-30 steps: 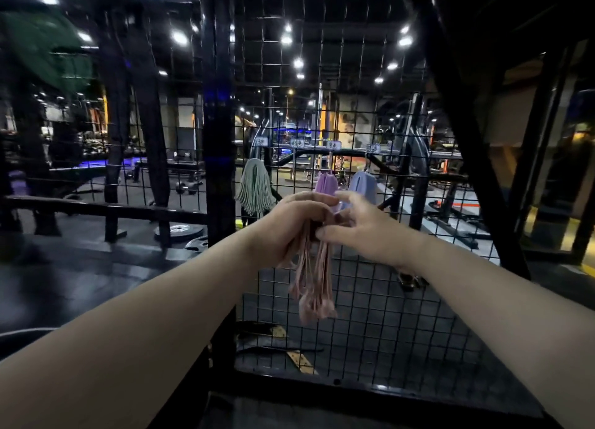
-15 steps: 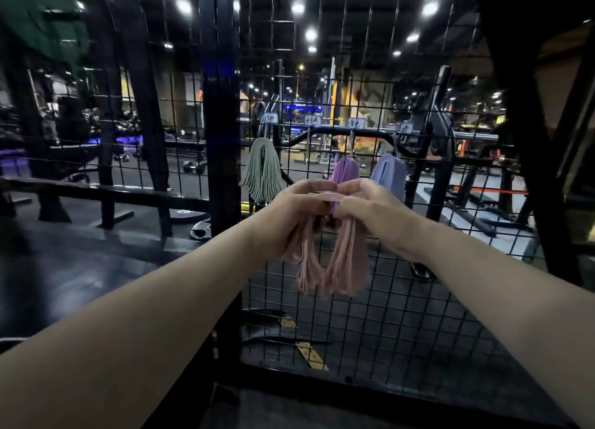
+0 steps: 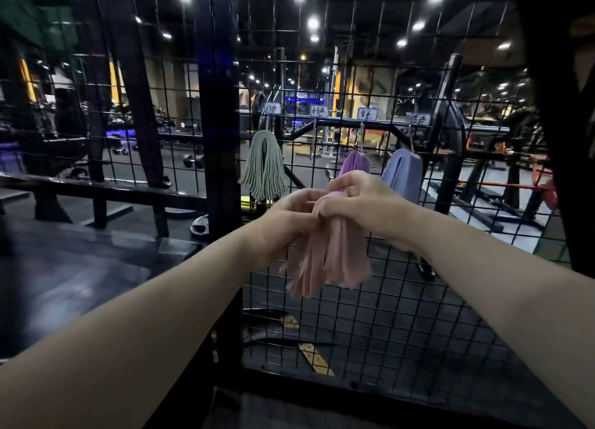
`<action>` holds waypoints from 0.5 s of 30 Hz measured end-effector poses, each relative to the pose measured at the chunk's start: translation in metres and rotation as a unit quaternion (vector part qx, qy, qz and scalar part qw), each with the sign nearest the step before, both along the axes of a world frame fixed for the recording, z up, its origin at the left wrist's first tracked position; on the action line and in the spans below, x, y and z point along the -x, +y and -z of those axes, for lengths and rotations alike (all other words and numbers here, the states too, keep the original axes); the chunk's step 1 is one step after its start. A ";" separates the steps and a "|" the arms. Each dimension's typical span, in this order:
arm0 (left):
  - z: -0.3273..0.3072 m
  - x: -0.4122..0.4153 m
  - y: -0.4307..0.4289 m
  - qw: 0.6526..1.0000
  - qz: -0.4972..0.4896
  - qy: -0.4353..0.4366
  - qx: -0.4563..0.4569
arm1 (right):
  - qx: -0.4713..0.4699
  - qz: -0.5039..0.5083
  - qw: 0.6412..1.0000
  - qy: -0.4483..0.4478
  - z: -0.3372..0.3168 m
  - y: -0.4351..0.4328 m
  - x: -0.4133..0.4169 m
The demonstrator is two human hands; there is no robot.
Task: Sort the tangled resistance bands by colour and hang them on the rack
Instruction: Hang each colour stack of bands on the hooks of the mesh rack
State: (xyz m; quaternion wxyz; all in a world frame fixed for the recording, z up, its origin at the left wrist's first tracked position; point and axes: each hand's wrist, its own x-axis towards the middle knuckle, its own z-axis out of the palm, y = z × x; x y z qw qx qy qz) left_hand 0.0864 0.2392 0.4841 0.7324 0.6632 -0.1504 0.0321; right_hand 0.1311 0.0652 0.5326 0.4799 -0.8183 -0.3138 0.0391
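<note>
Bands [image 3: 335, 254] in left grip [image 3: 286, 217], right grip [image 3: 363, 203]

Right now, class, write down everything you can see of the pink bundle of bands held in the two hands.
The pink bands are a bundle of thin, flat, rubbery-looking strips, folded over at the top, loose ends hanging down and fanning out. The left hand and right hand both grip the folded top, in front of the wire mesh panel. The bundle hangs on no hook yet.
</note>
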 end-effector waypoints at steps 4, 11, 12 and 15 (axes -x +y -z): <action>-0.012 -0.009 0.006 0.997 0.000 -0.036 -0.062 | -0.011 -0.008 1.000 0.008 -0.003 0.004 -0.011; -0.026 -0.016 0.020 0.990 0.056 -0.037 -0.122 | 0.011 -0.039 0.999 -0.016 -0.018 -0.006 -0.019; -0.027 -0.017 0.021 0.989 0.055 -0.036 -0.134 | 0.017 -0.046 0.999 -0.012 -0.019 -0.007 -0.019; -0.026 -0.019 0.022 0.987 0.059 -0.029 -0.143 | 0.012 -0.052 0.999 -0.006 -0.018 -0.011 -0.023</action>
